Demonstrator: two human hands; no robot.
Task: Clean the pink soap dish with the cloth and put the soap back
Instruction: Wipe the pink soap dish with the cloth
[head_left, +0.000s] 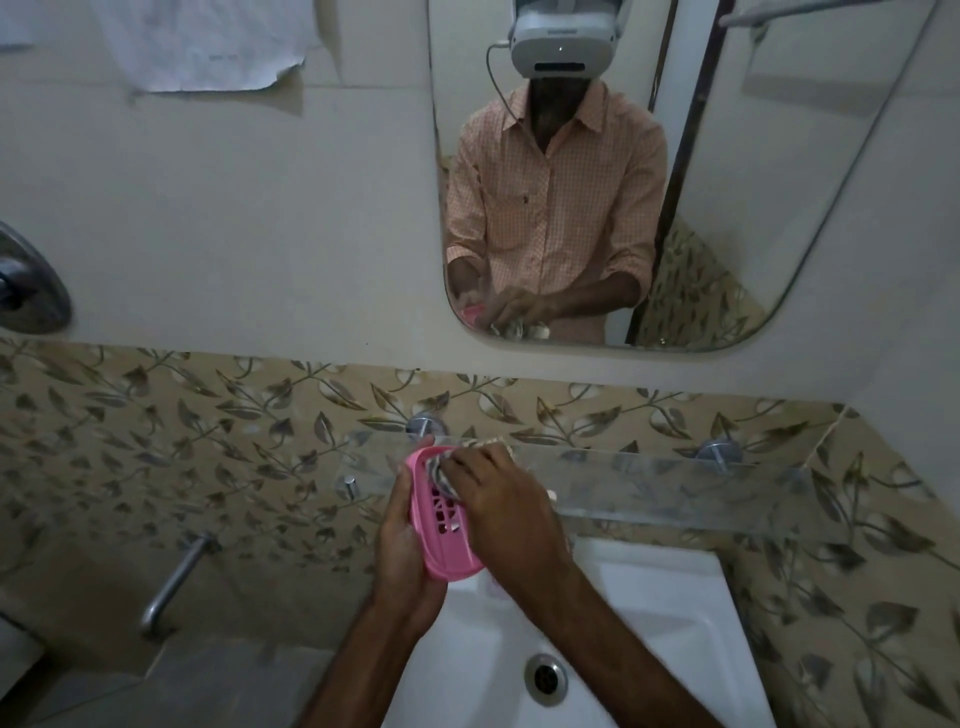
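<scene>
A pink slotted soap dish (441, 525) is held tilted above the white sink, gripped from the left and underneath by my left hand (402, 551). My right hand (504, 499) presses a striped grey-and-cream cloth (441, 473) into the upper part of the dish; more of the cloth bunches above my fingers. A small pale piece, perhaps the soap (552, 494), lies on the glass shelf just right of my right hand, mostly hidden.
A glass shelf (675, 483) on chrome brackets runs along the leaf-patterned tile wall. The white sink (675, 623) with its drain (545, 678) is below. A metal tap (174, 582) sticks out at the left. A mirror (701, 208) hangs above.
</scene>
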